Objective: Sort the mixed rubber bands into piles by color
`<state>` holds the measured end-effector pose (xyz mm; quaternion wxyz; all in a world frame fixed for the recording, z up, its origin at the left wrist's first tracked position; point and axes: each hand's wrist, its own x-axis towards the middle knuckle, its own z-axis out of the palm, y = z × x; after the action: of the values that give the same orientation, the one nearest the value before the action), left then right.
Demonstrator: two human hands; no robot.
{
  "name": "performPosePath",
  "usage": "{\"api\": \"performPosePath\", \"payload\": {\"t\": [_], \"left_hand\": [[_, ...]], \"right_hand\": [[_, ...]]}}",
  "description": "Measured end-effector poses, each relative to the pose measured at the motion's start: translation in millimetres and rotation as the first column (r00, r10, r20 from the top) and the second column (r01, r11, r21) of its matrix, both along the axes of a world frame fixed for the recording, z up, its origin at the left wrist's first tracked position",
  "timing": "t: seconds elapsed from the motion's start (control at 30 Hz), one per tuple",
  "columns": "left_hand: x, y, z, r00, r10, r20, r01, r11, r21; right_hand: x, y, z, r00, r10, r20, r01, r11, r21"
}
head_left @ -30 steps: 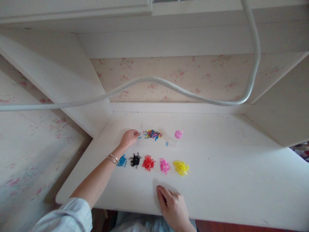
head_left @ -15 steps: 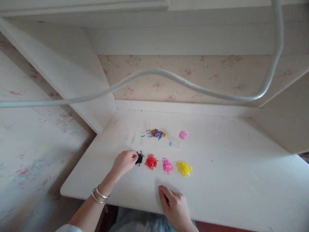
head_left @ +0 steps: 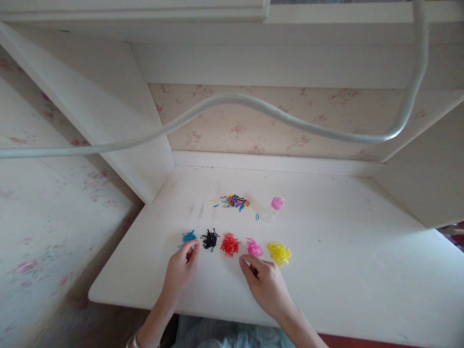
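Note:
Small elastic bands lie sorted by colour in a row: a blue pile (head_left: 189, 236), a black pile (head_left: 210, 239), a red pile (head_left: 229, 244), a pink pile (head_left: 254, 247) and a yellow pile (head_left: 279, 253). Just in front of the blue pile is my left hand (head_left: 181, 266), thumb and fingertips pressed together. My right hand (head_left: 267, 285) is closed in a pinch below the pink pile, close to its near edge. Whatever either pinch holds is hidden or too small to see. Behind the row sits a mixed-colour heap of bands (head_left: 235, 201).
A clear container (head_left: 268, 215) with a pink top (head_left: 277, 203) lies beside the mixed heap, a single blue band (head_left: 257, 217) near it. A thick pale cable (head_left: 232, 99) crosses above the white desk (head_left: 344, 261). Side panels (head_left: 119, 130) bound the desk.
My left hand has drawn back from the black pile toward me, uncovering the blue pile. My right hand has moved forward, closer to the pink pile, and stays closed.

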<state>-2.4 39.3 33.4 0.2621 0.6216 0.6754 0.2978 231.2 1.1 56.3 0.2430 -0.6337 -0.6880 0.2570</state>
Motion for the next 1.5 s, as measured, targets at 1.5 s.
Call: {"api": "performPosePath", "payload": {"t": [1.5], "left_hand": [[-4.9, -30.8, -20.2, 0.997, -0.003, 0.071, 0.001, 1.000, 0.025]], "right_hand": [[-64.0, 197.7, 6.2, 0.998, -0.048, -0.038, 0.039, 0.977, -0.209]]}}
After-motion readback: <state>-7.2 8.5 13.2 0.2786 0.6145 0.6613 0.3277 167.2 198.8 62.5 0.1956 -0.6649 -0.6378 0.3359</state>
